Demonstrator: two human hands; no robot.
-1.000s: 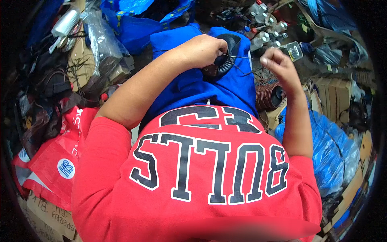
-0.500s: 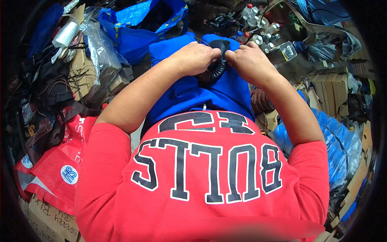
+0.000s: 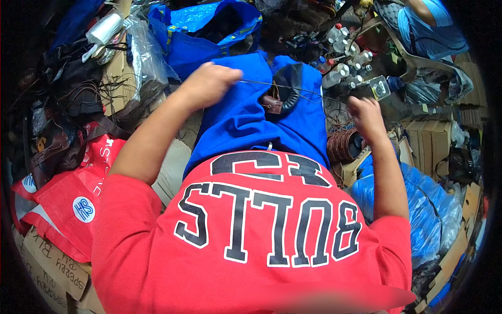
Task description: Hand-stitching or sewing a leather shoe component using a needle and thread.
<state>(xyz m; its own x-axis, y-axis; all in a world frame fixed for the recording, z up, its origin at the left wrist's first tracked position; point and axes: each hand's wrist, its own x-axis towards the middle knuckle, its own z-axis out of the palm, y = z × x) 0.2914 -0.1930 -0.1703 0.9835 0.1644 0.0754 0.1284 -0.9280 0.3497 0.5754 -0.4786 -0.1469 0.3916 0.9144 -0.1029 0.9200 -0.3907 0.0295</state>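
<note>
A dark thread (image 3: 264,83) runs taut across my lap. My left hand (image 3: 213,83) is closed on its left end, above my left knee. Out to the right, past my right knee, my right hand (image 3: 367,118) is closed on the other end. Between them, a black shoe upper (image 3: 294,97) with a gathered, ridged edge sits between my thighs, and the thread passes at it. A brown block-like piece (image 3: 272,104) shows just beside the upper; whether they are joined I cannot tell. Neither hand touches the upper.
A blue bag (image 3: 183,52) stands beyond my left knee. Several plastic bottles (image 3: 342,73) cluster beyond the right one. Coiled brown strips (image 3: 343,145) and a blue plastic-wrapped bundle (image 3: 413,204) lie at right, a red bag (image 3: 57,209) at left. Another person (image 3: 431,26) shows far right.
Both hands have left the shoe upper and moved apart, left hand to the left, right hand to the right and nearer me. The thread is now stretched between them. Another person has come into view.
</note>
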